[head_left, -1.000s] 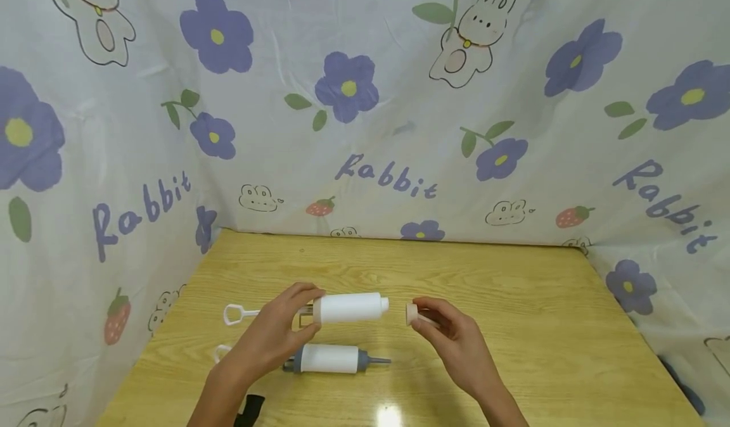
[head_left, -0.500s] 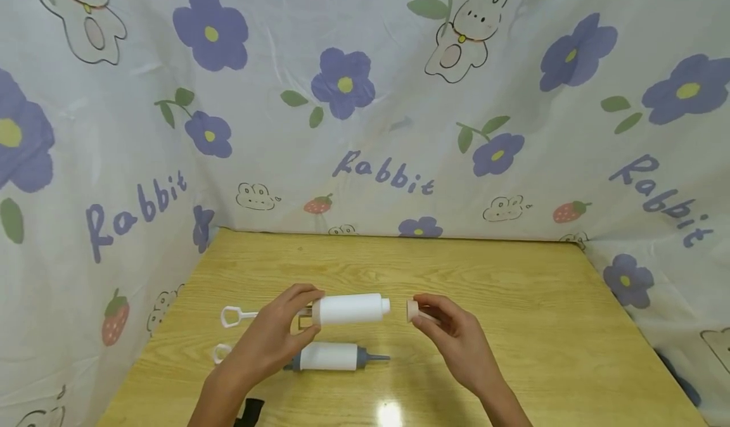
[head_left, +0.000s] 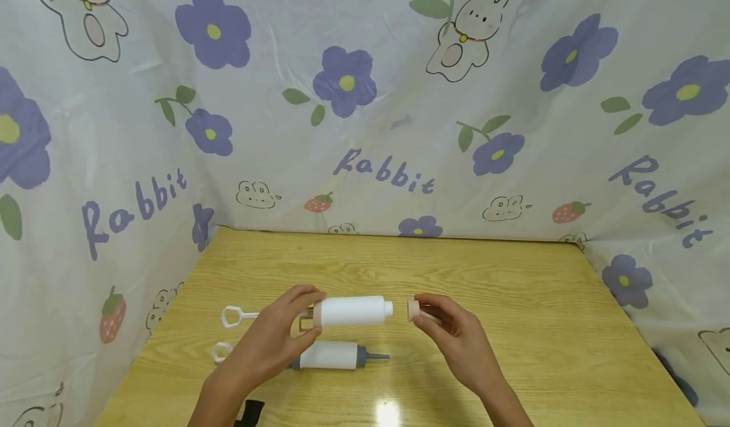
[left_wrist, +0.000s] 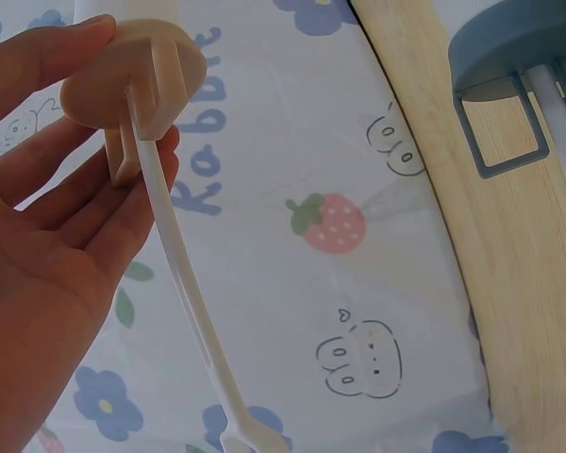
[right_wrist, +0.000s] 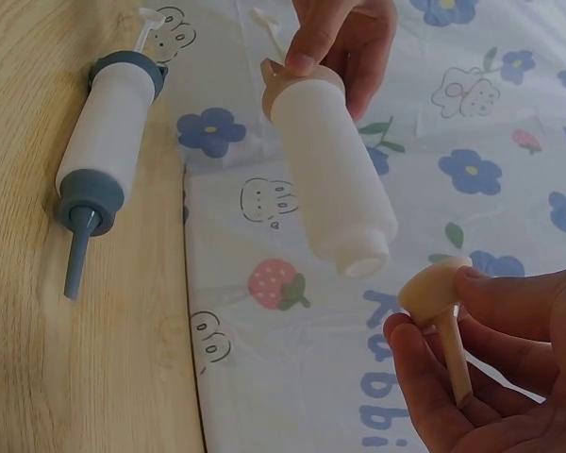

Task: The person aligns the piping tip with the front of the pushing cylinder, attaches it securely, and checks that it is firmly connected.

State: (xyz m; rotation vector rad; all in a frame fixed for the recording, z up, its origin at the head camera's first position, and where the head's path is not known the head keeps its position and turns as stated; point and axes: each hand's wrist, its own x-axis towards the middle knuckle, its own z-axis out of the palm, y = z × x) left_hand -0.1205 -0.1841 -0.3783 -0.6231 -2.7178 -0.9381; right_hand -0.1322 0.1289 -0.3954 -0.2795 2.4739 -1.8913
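My left hand (head_left: 279,332) grips a white balloon pump (head_left: 353,311) by its beige collar (left_wrist: 123,71). The pump lies roughly level in the head view, its narrow neck (right_wrist: 360,257) bare and pointing right. Out of the collar's back end runs a white rod (left_wrist: 184,274) with a looped pull handle (head_left: 230,316). Between thumb and fingers, my right hand (head_left: 459,341) pinches a beige nozzle cap (right_wrist: 429,288), whose thin spout (right_wrist: 453,359) points back toward the palm. The cap's wide end faces the pump's neck across a short gap.
On the wooden table (head_left: 513,287), a second pump with grey ends (head_left: 329,355) lies nearer the body, its grey nozzle (right_wrist: 78,250) fitted. A black object (head_left: 249,412) shows beside the left forearm. Rabbit-print cloth (head_left: 371,142) walls the back and sides.
The white pump has shifted slightly right, narrowing the gap between its neck and the nozzle cap. Both hands keep their hold, and the right one stays nearly still.
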